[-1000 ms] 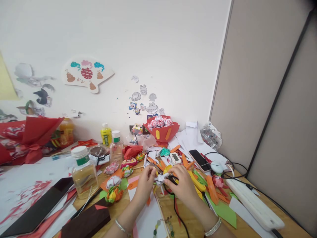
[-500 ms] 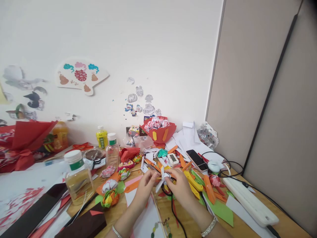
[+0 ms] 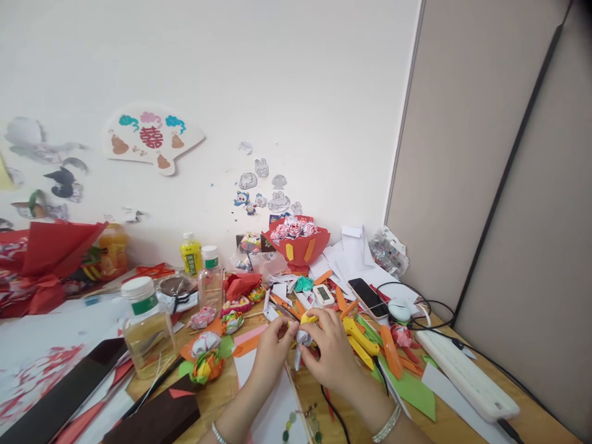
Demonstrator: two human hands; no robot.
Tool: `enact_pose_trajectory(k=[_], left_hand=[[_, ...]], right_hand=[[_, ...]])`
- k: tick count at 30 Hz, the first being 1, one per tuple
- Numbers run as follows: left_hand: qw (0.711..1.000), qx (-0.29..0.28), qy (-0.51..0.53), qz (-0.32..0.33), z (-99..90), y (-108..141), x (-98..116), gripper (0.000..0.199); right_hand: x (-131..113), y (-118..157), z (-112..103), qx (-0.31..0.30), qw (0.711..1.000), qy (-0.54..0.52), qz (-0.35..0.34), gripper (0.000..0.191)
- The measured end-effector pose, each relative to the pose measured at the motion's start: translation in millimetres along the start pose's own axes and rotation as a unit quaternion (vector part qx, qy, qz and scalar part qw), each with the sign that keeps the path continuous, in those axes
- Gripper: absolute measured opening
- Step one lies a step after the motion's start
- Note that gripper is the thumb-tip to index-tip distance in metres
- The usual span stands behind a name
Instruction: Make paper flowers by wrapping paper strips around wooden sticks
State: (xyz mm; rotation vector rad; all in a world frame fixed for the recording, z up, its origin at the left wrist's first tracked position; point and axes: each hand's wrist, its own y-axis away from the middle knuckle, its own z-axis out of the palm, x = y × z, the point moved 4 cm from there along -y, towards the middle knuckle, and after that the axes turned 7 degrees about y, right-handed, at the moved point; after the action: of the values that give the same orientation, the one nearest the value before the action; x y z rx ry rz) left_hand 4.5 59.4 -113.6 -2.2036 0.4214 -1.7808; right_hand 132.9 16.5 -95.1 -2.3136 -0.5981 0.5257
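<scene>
Between my two hands is a small folded white paper piece (image 3: 303,338), with a yellow bit (image 3: 308,319) at its top that is too small to make out fully. My left hand (image 3: 274,346) pinches at its left side, thumb and fingers together. My right hand (image 3: 329,348) grips it from the right, fingers curled over the top and thumb below. The fingers hide part of the paper. Just right of my right hand lies a yellow tool with a handle (image 3: 361,339). Folded orange strips (image 3: 392,353) are scattered near it.
Crumpled paper flowers (image 3: 206,368) and clear bottles (image 3: 145,327) stand to the left. A red paper bouquet (image 3: 298,246) is at the back. On the right lie a phone (image 3: 369,297), a white power strip (image 3: 467,373) and black cables. A beaded bracelet (image 3: 300,419) lies in front.
The white paper has turned in my fingers, and a yellow bit now shows at its top. My right hand's fingers have risen and curled over it.
</scene>
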Motion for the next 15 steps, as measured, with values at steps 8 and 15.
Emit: enact_pose_trajectory(k=[8,15], left_hand=[[0.998,0.057,-0.032,0.015,2.9,9,5,0.036],[0.996,0.081,-0.027,0.005,1.3,9,-4,0.031]], right_hand=[[3,2,9,0.044,0.996,-0.009,0.073,0.007],[6,4,11,0.055,0.994,0.008,0.098,0.008]])
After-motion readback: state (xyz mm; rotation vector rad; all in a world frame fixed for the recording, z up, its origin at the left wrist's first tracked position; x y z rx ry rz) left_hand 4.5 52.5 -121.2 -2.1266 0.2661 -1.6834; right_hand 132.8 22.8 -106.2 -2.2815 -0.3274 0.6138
